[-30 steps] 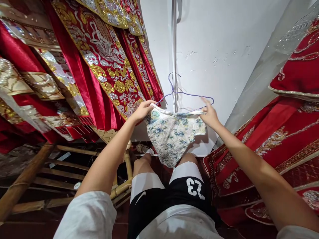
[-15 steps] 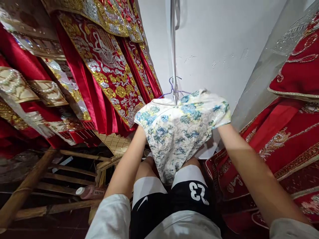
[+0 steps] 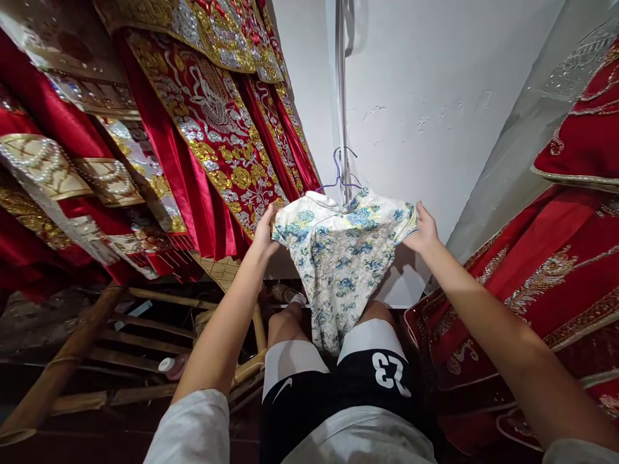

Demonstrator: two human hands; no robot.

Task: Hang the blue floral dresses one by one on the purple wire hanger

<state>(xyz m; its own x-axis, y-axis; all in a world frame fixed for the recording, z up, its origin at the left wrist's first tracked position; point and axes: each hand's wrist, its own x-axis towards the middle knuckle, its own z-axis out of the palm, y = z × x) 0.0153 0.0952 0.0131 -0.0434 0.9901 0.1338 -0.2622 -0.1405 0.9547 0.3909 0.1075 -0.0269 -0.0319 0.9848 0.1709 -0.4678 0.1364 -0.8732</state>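
Floral dress (image 3: 341, 258) is draping limp over a wire hanger (image 3: 339, 171), seeming light and soft; left hand (image 3: 265, 231) and right hand (image 3: 423, 231), well apart, are each gripping a shoulder.

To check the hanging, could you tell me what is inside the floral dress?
A blue wire hanger; only its hook and neck show above the collar. The floral dress covers its arms.
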